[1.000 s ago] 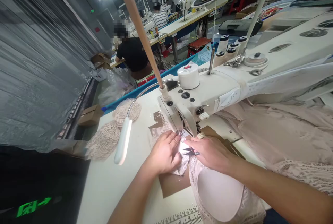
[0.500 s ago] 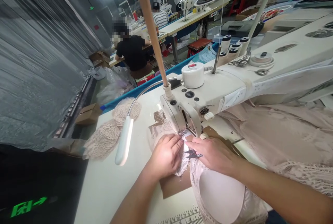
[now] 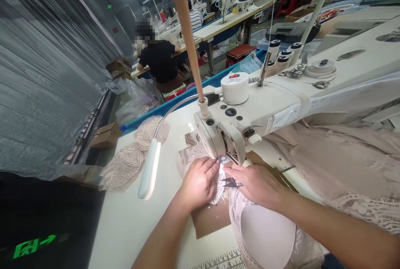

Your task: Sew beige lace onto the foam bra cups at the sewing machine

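Two hands are working at one sewing machine (image 3: pixel 215 133). The left hand (image 3: pixel 200 179) is pressing on one piece of white lace (image 3: pixel 218 193), its fingers lying close together and bending a little; I cannot tell if they are pinching it. The right hand (image 3: pixel 254 183) is curling its fingers around one pair of small scissors (image 3: pixel 231 183), with two blades sticking out, a bit apart. The white lace is lying between the two hands, by the machine's front end, over a brown sheet (image 3: pixel 212 222). One smooth cup (image 3: pixel 268 233) is resting below the right hand. Two round lace pieces (image 3: pixel 123 167) are sitting on the table (image 3: pixel 128 223), beside one lamp (image 3: pixel 149 173).
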{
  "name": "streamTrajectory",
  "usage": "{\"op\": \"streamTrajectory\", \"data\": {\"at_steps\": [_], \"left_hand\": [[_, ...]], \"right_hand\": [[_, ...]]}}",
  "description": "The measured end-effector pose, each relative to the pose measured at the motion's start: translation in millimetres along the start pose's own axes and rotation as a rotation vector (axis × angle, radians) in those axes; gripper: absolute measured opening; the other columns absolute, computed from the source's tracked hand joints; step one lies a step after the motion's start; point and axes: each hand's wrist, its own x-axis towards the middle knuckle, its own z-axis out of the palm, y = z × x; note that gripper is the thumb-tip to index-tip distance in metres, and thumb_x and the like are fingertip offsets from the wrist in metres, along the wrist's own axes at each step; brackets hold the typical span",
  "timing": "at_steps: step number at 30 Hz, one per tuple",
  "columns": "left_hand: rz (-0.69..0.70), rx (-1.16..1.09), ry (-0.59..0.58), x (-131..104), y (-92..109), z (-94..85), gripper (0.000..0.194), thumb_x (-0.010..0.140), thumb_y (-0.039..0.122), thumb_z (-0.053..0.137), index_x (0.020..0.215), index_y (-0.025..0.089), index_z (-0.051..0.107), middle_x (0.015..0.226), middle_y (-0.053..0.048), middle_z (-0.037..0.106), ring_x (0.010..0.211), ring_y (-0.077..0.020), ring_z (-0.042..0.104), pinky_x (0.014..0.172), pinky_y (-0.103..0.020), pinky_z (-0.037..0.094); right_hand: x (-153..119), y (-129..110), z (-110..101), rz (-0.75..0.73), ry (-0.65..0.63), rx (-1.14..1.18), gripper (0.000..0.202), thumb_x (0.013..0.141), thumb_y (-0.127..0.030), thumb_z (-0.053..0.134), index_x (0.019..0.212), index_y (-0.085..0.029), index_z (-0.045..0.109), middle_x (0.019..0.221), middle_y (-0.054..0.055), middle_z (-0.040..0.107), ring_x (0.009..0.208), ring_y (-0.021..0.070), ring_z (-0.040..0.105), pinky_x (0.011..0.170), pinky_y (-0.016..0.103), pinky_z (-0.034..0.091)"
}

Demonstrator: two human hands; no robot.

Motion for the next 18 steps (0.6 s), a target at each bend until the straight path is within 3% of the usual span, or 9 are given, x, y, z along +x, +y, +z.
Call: {"op": "streamTrajectory", "data": {"at_steps": [6,12,18], "left_hand": [[-0.009,0.002,0.003,-1,-2,2.2,0.044,0.080,0.013,0.047,0.124,0.010,0.053,0.121,-0.015,0.058,0.107,-0.0303,0.052,0.093,-0.047,0.044],[-0.038,-0.012,0.007,-1,-4,1.3,0.043,0.081,0.014,0.046,0.123,0.014,0.054,0.117,-0.013,0.060,0.108,-0.0310,0.051,0.091,-0.048,0.044],[-0.124,0.011,0.001,-6,-8,4.1,0.046,0.079,0.015,0.047,0.125,0.014,0.053,0.122,-0.014,0.057,0.114,-0.0321,0.048,0.097,-0.052,0.040]], "right_hand": [[0,0,0,0.007,-0.011,-0.019,0.044,0.075,-0.010,0.047,0.115,-0.021,0.062,0.096,0.004,0.070,0.066,0.0174,0.059,0.057,0.028,0.039],[1,-2,3,0.011,-0.025,-0.060,0.052,0.069,-0.005,0.048,0.117,-0.021,0.061,0.096,0.006,0.070,0.068,0.0186,0.061,0.058,0.029,0.039],[-4,6,-20,0.031,0.034,0.118,0.035,0.080,-0.017,0.047,0.109,-0.026,0.064,0.079,0.003,0.069,0.065,0.0172,0.062,0.054,0.025,0.042]]}}
